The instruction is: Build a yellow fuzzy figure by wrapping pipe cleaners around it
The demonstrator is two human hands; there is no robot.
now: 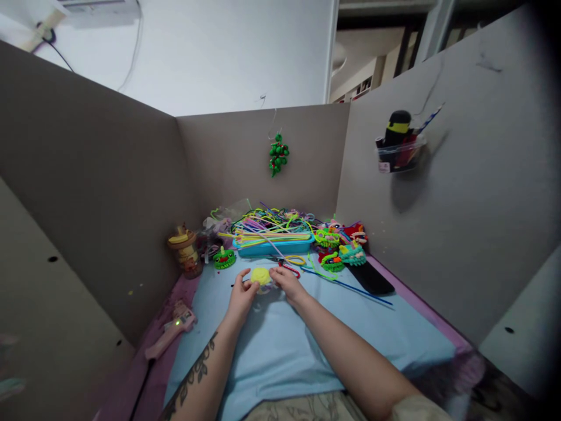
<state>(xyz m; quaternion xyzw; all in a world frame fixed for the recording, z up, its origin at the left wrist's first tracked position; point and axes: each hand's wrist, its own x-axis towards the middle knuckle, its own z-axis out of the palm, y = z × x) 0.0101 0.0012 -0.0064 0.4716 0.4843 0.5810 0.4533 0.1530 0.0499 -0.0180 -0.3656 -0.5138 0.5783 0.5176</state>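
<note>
A small round yellow fuzzy piece (pixel 260 276), looking like coiled pipe cleaner, is held between my two hands above the blue cloth. My left hand (pixel 243 292) grips its left side with thumb and fingers. On its right side, my right hand (pixel 284 282) pinches the edge. Something pale and partly see-through shows below the yellow piece; I cannot make out what it is. Just beyond my right hand lie red-handled scissors (pixel 289 269).
A blue tray (pixel 252 250) heaped with pipe cleaners stands at the back. Finished fuzzy figures (pixel 333 257) sit to its right beside a black phone-like slab (pixel 370 278). At left are a green figure (pixel 224 258), a drink cup (pixel 186 255) and a pink glue gun (pixel 172 333). Grey panels enclose the table.
</note>
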